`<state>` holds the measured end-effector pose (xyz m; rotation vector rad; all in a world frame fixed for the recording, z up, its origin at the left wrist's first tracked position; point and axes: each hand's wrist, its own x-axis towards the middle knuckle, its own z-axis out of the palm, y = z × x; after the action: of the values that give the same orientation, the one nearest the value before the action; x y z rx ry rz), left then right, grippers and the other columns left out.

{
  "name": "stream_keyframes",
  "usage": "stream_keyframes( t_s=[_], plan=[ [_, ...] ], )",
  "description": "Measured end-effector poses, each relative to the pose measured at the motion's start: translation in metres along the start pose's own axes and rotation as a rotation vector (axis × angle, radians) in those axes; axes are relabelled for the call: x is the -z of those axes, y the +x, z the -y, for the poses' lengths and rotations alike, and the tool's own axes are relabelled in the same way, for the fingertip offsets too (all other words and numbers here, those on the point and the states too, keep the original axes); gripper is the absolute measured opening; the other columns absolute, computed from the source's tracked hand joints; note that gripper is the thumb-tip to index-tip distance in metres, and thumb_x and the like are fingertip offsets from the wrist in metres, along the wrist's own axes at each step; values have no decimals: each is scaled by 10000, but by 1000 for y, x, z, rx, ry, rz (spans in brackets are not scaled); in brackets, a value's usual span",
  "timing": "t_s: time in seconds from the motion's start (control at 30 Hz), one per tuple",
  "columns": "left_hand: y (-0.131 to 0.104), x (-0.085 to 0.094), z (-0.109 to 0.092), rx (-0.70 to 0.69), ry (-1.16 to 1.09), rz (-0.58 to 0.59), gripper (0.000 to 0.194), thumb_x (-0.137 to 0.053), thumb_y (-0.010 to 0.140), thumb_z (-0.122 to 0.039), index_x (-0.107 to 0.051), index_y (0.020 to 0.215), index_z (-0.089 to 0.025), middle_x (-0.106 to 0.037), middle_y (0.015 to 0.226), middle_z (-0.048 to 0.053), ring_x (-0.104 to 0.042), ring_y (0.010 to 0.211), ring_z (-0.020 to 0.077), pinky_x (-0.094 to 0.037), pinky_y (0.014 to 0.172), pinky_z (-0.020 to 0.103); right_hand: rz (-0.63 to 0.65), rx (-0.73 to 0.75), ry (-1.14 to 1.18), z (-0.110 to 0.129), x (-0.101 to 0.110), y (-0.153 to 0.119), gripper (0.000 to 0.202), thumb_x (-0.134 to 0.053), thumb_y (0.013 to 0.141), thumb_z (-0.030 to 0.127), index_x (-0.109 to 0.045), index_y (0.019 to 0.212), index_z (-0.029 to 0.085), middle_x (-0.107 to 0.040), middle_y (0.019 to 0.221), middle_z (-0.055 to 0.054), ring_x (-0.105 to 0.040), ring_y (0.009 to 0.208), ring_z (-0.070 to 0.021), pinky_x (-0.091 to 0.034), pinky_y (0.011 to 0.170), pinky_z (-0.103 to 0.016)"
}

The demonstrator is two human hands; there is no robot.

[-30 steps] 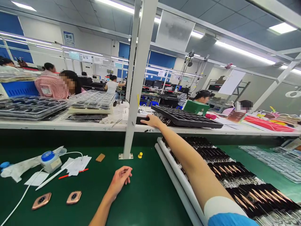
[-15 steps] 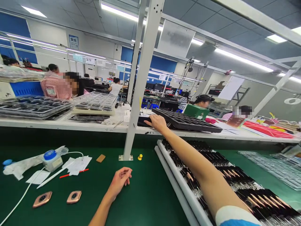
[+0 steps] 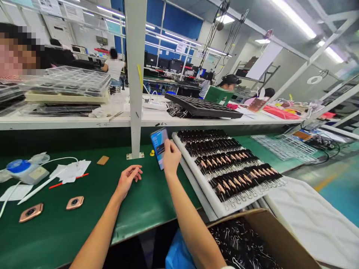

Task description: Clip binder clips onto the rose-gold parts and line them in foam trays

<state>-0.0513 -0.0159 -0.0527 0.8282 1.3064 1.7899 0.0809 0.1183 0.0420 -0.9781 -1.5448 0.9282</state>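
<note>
My right hand [image 3: 171, 158] is closed on a smartphone [image 3: 158, 144], holding it tilted above the green mat. The phone's lit screen shows blue, and its lower right part is behind my fingers. My left hand [image 3: 129, 181] hovers over the mat to the left, fingers loosely bent and slightly apart, with nothing visible in it. Two rose-gold, watch-like cases [image 3: 74, 202] lie on the mat farther left. Beside my right hand stands a white foam tray [image 3: 193, 175] bearing rows of black binder clips [image 3: 235, 179], some with rose-gold pieces between them.
A cardboard box [image 3: 269, 224] of loose binder clips sits at the front right. A white post [image 3: 136, 74] rises behind my hands to a shelf [image 3: 117, 122] with a black compartment tray [image 3: 204, 106]. At left are a blue-capped bottle [image 3: 28, 172] and a red stick [image 3: 68, 181]. Co-workers sit beyond.
My right hand has come down from the shelf and now holds the smartphone over the mat. The view has turned right and downward, bringing the cardboard box into sight.
</note>
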Motion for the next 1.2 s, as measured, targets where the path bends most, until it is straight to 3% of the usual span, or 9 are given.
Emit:
stream_keyframes(
  t_s=[0.1, 0.23, 0.37, 0.5, 0.87, 1.07, 1.2],
  plan=[
    [-2, -11, 10, -17, -89, -22, 469, -810, 802, -469, -746, 1104, -116, -756, 977, 131, -713, 829, 223, -512, 636, 257, 89, -188, 53, -25, -19, -44, 498, -461, 930, 651, -759, 932, 251, -760, 917, -33, -664, 865, -241, -508, 785, -333],
    [0, -27, 24, 76, -333, -167, 546, -658, 913, -568, -701, 1234, -128, -767, 1141, 150, -712, 1101, 300, -563, 917, 359, 251, -258, -27, -43, -46, -69, 394, -567, 899, 533, -722, 1163, 285, -763, 948, -31, -681, 887, -247, -526, 829, -363],
    [3, -32, 19, 192, -472, -390, 615, -375, 1032, -596, -655, 1329, -135, -778, 1135, 158, -736, 1094, 287, -552, 1000, 394, 310, -209, 93, -45, -60, -79, 344, -554, 906, 427, -738, 1152, 273, -774, 1069, -59, -701, 994, -264, -540, 900, -391],
    [3, -32, 5, 250, -482, -489, 656, -308, 1038, -610, -634, 1361, -142, -785, 1112, 160, -755, 1053, 283, -572, 981, 396, 324, -232, 144, -44, -63, -84, 387, -586, 892, 430, -729, 1211, 264, -757, 1179, -76, -683, 1108, -290, -535, 968, -423],
    [4, -14, 0, 265, -584, -320, 687, -372, 982, -704, -725, 1180, -150, -780, 1099, 137, -746, 1030, 288, -592, 948, 410, 512, -114, 262, -53, -50, -87, 457, -556, 942, 409, -630, 1370, 266, -685, 1293, -77, -614, 1228, -263, -456, 1111, -419],
    [1, -13, -3, 343, -665, -202, 712, -397, 964, -717, -691, 1249, -134, -760, 1142, 158, -731, 1050, 322, -585, 949, 464, 412, 26, 85, -55, -38, -93, 433, -524, 963, 414, -641, 1362, 294, -623, 1261, -102, -543, 1219, -276, -447, 1102, -476],
    [0, -15, -9, 364, -691, -155, 733, -370, 969, -718, -663, 1301, -134, -755, 1153, 161, -729, 1052, 331, -579, 954, 490, 369, -34, 148, -60, -34, -88, 369, -542, 946, 457, -712, 1239, 311, -558, 1305, -114, -503, 1234, -283, -547, 910, -428]
  ],
)
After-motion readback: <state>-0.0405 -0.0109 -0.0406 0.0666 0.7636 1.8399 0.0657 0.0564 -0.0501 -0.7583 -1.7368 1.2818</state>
